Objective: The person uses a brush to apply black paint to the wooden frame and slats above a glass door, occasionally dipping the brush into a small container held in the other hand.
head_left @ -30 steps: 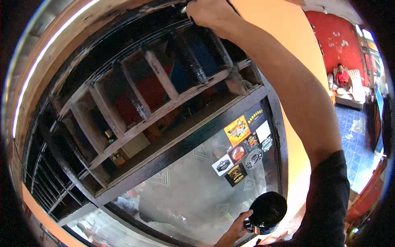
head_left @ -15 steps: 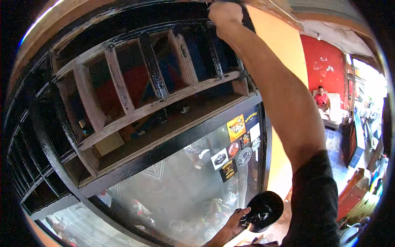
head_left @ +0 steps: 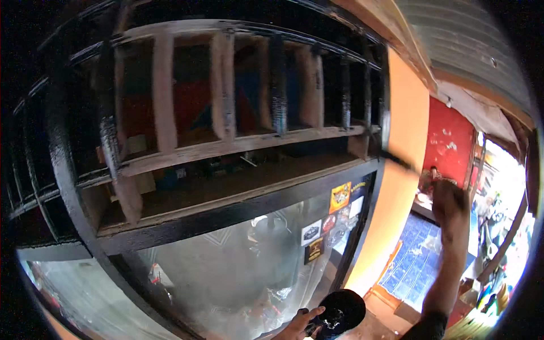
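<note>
My left hand (head_left: 301,324), low in view, is closed on the side of a round black paint pot (head_left: 347,313), with glossy black paint inside. My right hand (head_left: 450,199), blurred by motion, is closed round a paintbrush (head_left: 401,162). Its dark, smeared tip points left toward the right end of a wooden grille (head_left: 243,141) above the window. Some slats carry wet-looking black paint, such as one black slat (head_left: 278,85). Others are bare, faded wood, such as the pale slat (head_left: 164,90).
Below the grille lies a glass pane (head_left: 215,277) with several stickers (head_left: 340,194) at its right. An orange wall post (head_left: 405,113) borders the frame. Farther right are a blue tiled floor (head_left: 413,255), a red wall (head_left: 447,133) and a seated person, partly hidden by my hand.
My right hand has come down and to the right, away from the grille's top. The pot has dropped slightly leftward in view, and the view itself has turned.
</note>
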`<state>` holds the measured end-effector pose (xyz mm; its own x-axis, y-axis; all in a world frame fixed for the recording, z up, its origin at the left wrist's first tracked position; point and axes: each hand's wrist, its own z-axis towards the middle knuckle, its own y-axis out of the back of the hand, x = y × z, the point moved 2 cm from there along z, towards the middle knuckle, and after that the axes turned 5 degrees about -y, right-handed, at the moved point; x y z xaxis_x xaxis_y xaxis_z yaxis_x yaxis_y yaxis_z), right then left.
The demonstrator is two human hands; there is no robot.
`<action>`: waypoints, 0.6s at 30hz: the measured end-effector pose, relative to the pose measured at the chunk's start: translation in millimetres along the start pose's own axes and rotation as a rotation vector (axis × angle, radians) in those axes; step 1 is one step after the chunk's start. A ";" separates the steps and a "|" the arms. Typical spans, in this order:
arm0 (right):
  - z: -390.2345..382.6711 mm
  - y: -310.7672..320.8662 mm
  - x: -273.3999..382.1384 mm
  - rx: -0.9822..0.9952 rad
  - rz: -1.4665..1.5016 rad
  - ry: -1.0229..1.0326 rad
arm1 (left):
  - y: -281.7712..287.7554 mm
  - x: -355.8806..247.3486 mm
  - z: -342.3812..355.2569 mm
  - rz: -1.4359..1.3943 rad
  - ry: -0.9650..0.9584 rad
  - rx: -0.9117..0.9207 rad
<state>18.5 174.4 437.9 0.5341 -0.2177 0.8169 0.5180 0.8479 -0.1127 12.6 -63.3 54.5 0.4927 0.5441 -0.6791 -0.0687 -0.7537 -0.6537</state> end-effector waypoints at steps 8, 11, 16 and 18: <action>-114.5 53.5 -102.8 0.417 -0.005 -0.346 | 21.9 -0.7 -5.6 0.022 -0.059 -0.162; -124.6 54.0 -120.8 0.604 -0.142 -0.349 | 22.1 1.6 -12.3 0.035 -0.068 -0.230; -131.6 60.7 -169.6 0.592 -0.004 -0.455 | 7.0 4.0 -25.2 0.054 -0.048 -0.355; -134.2 63.8 -193.9 0.600 0.066 -0.489 | 3.6 10.8 -27.1 0.087 -0.011 -0.446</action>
<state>37.7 205.9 196.4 0.1235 -0.0381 0.9916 -0.0299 0.9987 0.0421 41.1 -70.1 53.9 0.4921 0.4740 -0.7302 0.2726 -0.8805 -0.3878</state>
